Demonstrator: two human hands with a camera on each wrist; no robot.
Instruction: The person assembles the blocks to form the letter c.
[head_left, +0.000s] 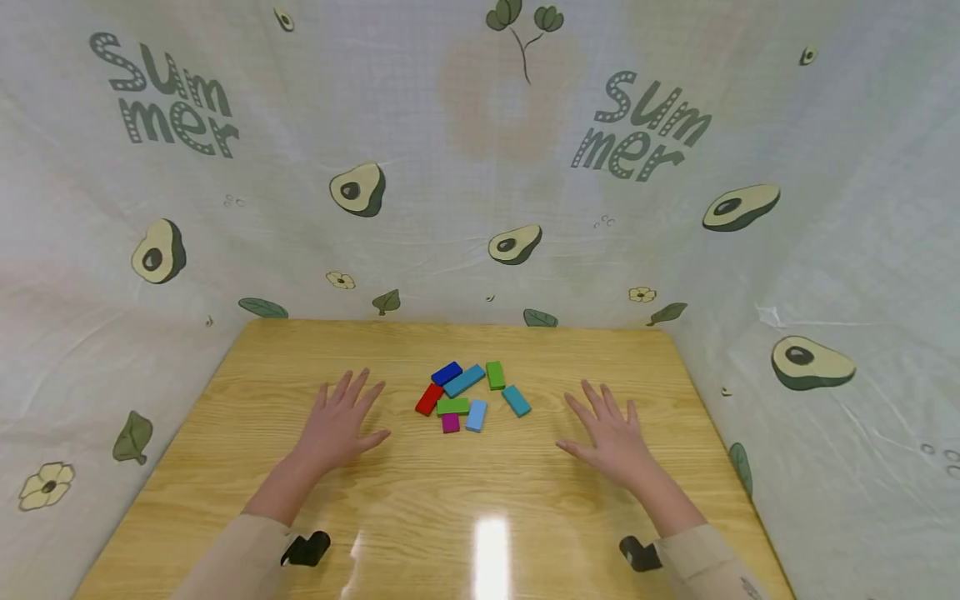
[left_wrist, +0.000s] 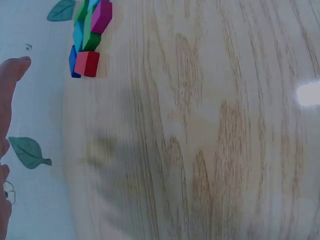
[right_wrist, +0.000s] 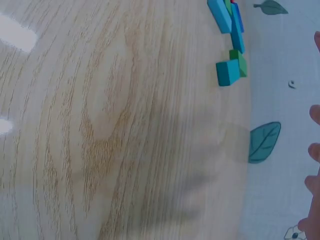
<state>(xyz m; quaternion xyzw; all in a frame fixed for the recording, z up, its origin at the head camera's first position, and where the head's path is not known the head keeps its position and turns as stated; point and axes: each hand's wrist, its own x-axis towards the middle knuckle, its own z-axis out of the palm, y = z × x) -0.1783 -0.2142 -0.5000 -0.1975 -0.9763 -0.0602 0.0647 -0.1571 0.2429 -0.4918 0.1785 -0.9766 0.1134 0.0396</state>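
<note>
Several coloured blocks lie in a loose cluster mid-table in the head view: a dark blue block (head_left: 447,373), a longer blue block (head_left: 464,381), a red block (head_left: 430,399), a green block (head_left: 453,407), another green block (head_left: 495,375), a magenta block (head_left: 450,423), a light blue block (head_left: 476,416) and a teal block (head_left: 516,401). Left of them, my left hand (head_left: 341,425) is spread with fingers apart and holds nothing. My right hand (head_left: 611,437) is spread likewise on the right side, nearest the teal block. Both wrist views show fingers at the outer edge, away from the blocks.
The blocks are on a wooden table (head_left: 480,483) with a glossy light reflection near its front. A pale cloth (head_left: 435,108) printed with avocados and leaves hangs behind the table and along both sides. A black strap piece (head_left: 306,549) sits at the left cuff.
</note>
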